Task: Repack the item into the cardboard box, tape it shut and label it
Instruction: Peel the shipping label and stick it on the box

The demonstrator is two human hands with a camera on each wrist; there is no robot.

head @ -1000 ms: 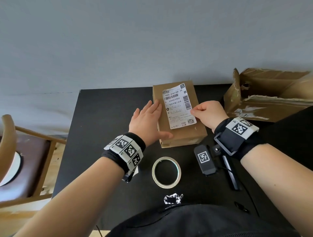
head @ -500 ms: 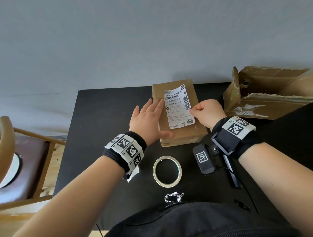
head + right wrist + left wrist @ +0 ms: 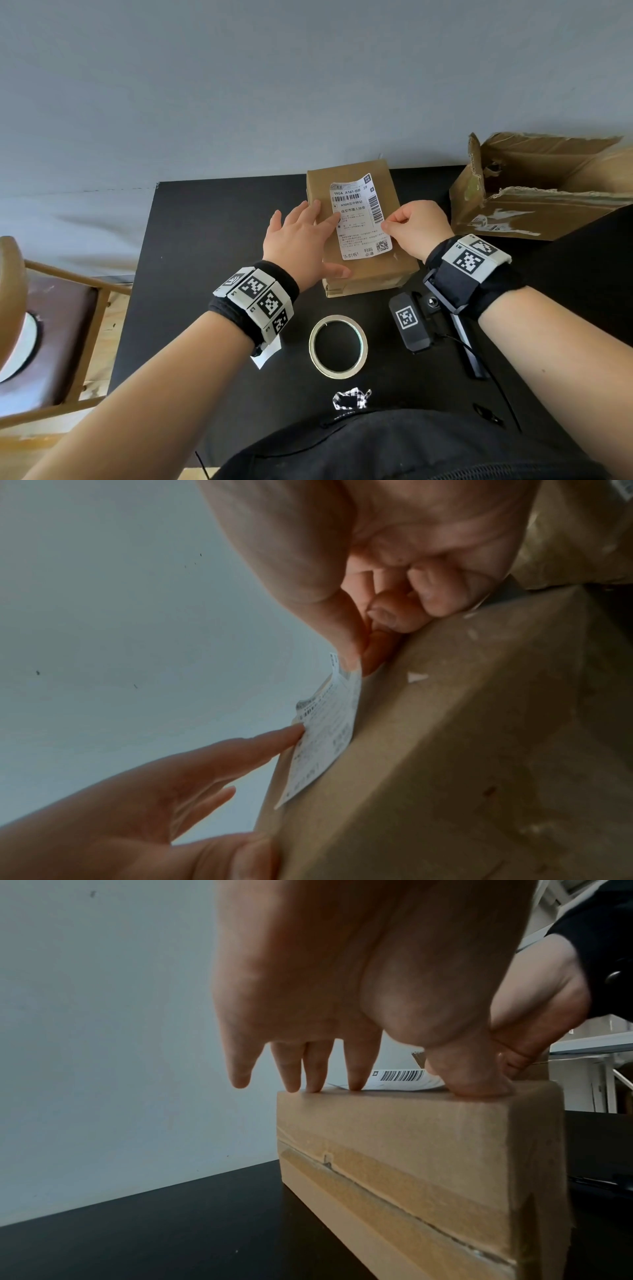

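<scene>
A closed brown cardboard box [image 3: 371,274] lies on the black table [image 3: 212,240], taped along its near side [image 3: 394,1185]. A white shipping label [image 3: 359,219] lies on the box's top. My left hand [image 3: 301,240] rests flat on the box's left part, fingers straight, forefinger tip on the label's left edge [image 3: 308,739], thumb at the near edge. My right hand [image 3: 416,228] pinches the label's right edge [image 3: 349,669] between thumb and forefinger, the other fingers curled. The label's far end curls slightly up off the box.
A roll of clear tape [image 3: 338,346] lies on the table near me. A black device with a marker [image 3: 409,322] lies to its right. A torn open cardboard box [image 3: 541,192] stands at the right back. A wooden chair [image 3: 41,329] is left of the table.
My left forefinger has slid right onto the label's left edge. The right hand still pinches the label's right edge; the box has not moved.
</scene>
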